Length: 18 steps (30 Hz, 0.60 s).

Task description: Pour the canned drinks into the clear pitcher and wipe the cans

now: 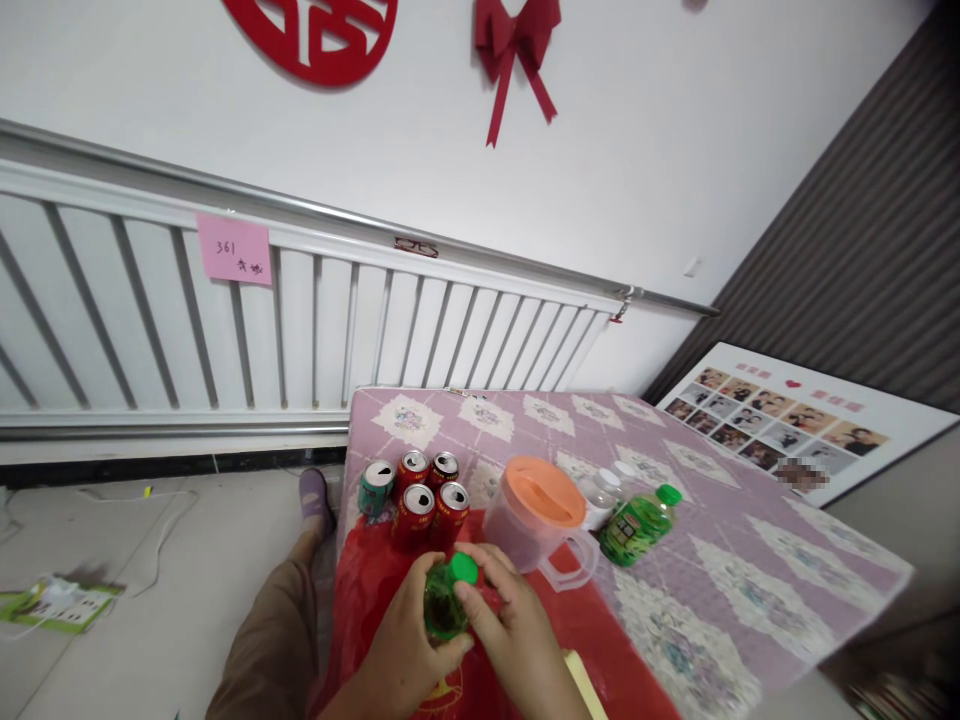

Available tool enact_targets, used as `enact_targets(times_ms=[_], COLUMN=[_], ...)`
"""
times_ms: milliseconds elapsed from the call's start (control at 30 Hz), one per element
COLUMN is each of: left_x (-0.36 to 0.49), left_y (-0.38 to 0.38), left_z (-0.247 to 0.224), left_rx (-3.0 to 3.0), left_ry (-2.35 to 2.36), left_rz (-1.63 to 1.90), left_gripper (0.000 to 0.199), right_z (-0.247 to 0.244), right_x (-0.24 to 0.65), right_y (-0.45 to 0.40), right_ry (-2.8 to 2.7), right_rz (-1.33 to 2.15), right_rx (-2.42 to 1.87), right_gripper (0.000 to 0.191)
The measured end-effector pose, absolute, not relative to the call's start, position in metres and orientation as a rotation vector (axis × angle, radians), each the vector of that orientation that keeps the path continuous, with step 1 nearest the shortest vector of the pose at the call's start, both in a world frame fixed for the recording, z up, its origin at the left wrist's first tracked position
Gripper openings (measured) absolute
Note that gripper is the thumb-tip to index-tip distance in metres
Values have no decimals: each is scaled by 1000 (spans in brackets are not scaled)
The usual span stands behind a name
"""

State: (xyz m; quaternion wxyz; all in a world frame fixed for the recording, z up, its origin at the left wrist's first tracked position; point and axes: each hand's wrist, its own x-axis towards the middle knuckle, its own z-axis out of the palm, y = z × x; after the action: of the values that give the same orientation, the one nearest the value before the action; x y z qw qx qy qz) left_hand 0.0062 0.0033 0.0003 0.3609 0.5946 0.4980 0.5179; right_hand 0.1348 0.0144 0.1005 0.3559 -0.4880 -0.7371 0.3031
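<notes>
Floral-covered desk (787, 600), red sheet (367, 590) nearest. Left hand (405, 640) wraps a green bottle (442, 612) above the sheet; right hand (511, 620) pinches its cap (464, 567). Cap on; handling judged unfinished, loosening or tightening cannot tell. Beyond: 5 cans (413, 515), tops apparently opened; lidded pitcher (514, 528); 1 capped green-labelled bottle (634, 532) at right. Radiator (297, 340) behind.

The pitcher (517, 525) blocks the right hand (514, 615) forward; cans (415, 512) block the left hand (409, 630). Room opens right of the green-labelled bottle (634, 527).

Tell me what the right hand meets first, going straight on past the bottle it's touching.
The right hand would probably meet the near-right red can, beyond the bottle; depth is unclear from one view.
</notes>
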Motion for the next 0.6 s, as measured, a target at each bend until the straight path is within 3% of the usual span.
enact_targets(times_ms=[200,600], left_x=[5,5], left_y=[4,3], left_z=[9,2], left_rx=[1517,1539], left_ry=[1276,1312], left_rz=[1315,1304], left_gripper=[63,68], right_z=[98,96], right_x=[128,133], right_y=[11,13], right_ry=[-1836,-1798], right_rz=[679,799], right_rx=[-1309,-1287], right_gripper=[27,30])
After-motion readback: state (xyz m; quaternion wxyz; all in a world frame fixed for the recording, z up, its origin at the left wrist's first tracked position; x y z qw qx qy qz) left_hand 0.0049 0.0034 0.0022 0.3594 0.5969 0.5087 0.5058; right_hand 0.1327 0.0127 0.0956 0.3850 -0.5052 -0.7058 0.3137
